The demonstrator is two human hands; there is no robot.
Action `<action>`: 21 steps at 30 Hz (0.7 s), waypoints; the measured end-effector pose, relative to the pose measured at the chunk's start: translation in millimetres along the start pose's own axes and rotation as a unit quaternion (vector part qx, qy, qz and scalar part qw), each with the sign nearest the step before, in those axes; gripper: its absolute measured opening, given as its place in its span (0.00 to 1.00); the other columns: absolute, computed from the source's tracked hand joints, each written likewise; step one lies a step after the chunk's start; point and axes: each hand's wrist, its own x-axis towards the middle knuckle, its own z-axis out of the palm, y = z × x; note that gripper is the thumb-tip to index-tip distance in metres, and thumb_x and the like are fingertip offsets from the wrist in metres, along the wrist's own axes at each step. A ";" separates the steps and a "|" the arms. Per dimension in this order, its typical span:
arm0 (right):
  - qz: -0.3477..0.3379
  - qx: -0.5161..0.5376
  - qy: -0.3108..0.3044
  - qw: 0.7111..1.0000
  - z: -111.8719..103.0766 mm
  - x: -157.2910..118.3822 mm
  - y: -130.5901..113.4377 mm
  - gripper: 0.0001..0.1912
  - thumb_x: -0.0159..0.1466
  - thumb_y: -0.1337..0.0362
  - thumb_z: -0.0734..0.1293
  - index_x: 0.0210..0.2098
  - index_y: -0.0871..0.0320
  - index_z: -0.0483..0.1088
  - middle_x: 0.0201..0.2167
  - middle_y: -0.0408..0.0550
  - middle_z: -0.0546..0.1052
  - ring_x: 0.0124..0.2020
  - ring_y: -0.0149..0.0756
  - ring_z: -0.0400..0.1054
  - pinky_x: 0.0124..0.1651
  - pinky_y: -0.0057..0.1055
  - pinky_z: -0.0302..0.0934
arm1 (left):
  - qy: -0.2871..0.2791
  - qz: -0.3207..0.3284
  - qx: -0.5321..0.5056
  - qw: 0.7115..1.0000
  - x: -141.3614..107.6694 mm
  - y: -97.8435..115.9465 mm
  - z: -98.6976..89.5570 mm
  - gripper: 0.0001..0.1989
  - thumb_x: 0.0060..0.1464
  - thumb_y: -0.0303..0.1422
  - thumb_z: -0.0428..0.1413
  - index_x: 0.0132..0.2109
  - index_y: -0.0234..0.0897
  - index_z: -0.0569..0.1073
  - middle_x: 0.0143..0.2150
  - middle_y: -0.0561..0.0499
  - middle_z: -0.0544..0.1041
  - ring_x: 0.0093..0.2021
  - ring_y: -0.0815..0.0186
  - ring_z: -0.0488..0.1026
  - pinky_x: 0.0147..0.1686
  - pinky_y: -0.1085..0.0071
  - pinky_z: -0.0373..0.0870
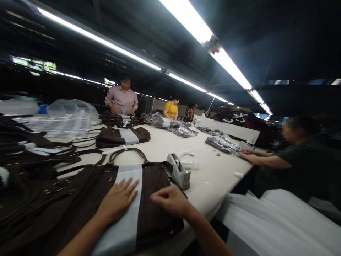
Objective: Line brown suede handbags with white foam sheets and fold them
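A dark brown handbag (pixel 157 177) lies flat before me, its looped handles pointing away. Around its middle runs a pale paper band (pixel 130 174). My left hand (pixel 118 199) rests on the band with fingers spread, holding nothing. Over the right part of the bag hovers or rests my right hand (pixel 172 201), its fingers curled together; whether something small is between them cannot be made out. Just past the bag's right corner is a grey tape dispenser (pixel 179 172). A second banded brown bag (pixel 124 137) lies beyond the first.
More brown bags (pixel 23 185) pile up at the left, near clear plastic bags (pixel 66 121). Plastic-wrapped bags lie across the white table (pixel 170 144). A person's hands at the right touch a wrapped bag (pixel 223 144). White sheets (pixel 282 217) fill the lower right. Other people stand farther back.
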 end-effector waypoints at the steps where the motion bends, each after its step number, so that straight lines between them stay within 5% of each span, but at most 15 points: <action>1: -0.012 0.005 0.038 0.999 -27.6 11.1 1.7 0.11 0.58 0.59 0.68 0.36 0.56 0.80 0.33 0.46 0.81 0.38 0.42 0.74 0.42 0.31 0.67 | 0.000 0.005 0.006 1.000 0.5 -1.2 1.5 0.26 0.62 0.42 0.43 0.66 0.48 0.60 0.69 0.47 0.58 0.68 0.51 0.54 0.63 0.51 0.52; 3: 0.033 -0.024 0.136 0.990 -76.7 37.8 10.5 0.13 0.60 0.61 0.65 0.40 0.58 0.78 0.41 0.50 0.80 0.45 0.42 0.71 0.46 0.31 0.63 | 0.004 0.009 0.007 1.000 1.3 -2.4 2.8 0.26 0.62 0.43 0.42 0.66 0.48 0.60 0.68 0.47 0.59 0.68 0.52 0.55 0.64 0.52 0.52; 4: 0.110 -0.043 0.161 0.980 -95.2 50.9 17.5 0.11 0.59 0.62 0.66 0.39 0.59 0.77 0.42 0.50 0.79 0.46 0.40 0.70 0.46 0.29 0.61 | 0.004 0.006 0.006 1.000 1.4 -2.6 2.6 0.26 0.62 0.43 0.42 0.66 0.48 0.60 0.68 0.47 0.59 0.68 0.52 0.55 0.64 0.52 0.52; 6: 0.175 -0.044 0.138 0.974 -117.2 72.2 35.1 0.11 0.60 0.64 0.64 0.33 0.65 0.76 0.36 0.53 0.78 0.40 0.36 0.70 0.41 0.28 0.59 | 0.003 -0.003 0.002 1.000 1.2 -2.3 1.3 0.26 0.62 0.44 0.42 0.65 0.48 0.60 0.68 0.48 0.59 0.68 0.53 0.55 0.64 0.53 0.52; 10: 0.235 -0.001 0.050 0.971 -120.5 91.2 68.9 0.16 0.61 0.60 0.63 0.26 0.66 0.74 0.26 0.47 0.75 0.26 0.26 0.65 0.34 0.27 0.57 | -0.007 -0.020 -0.004 1.000 1.3 -1.7 -2.2 0.26 0.62 0.45 0.40 0.66 0.50 0.60 0.69 0.51 0.58 0.68 0.56 0.54 0.65 0.55 0.51; 14: 0.242 0.045 0.012 0.969 -121.3 94.5 84.8 0.15 0.58 0.55 0.67 0.27 0.61 0.75 0.26 0.45 0.75 0.25 0.26 0.63 0.32 0.26 0.58 | -0.020 -0.027 -0.016 0.999 2.8 -1.3 -5.6 0.27 0.61 0.46 0.40 0.66 0.50 0.59 0.69 0.53 0.57 0.69 0.59 0.53 0.66 0.56 0.50; 21: 0.184 0.065 0.065 0.979 -125.7 92.0 78.4 0.09 0.50 0.62 0.71 0.22 0.62 0.73 0.21 0.44 0.73 0.26 0.29 0.63 0.30 0.26 0.56 | -0.015 -0.014 -0.030 0.999 3.4 -5.9 -2.0 0.27 0.58 0.42 0.43 0.64 0.49 0.62 0.68 0.55 0.59 0.68 0.58 0.53 0.66 0.56 0.50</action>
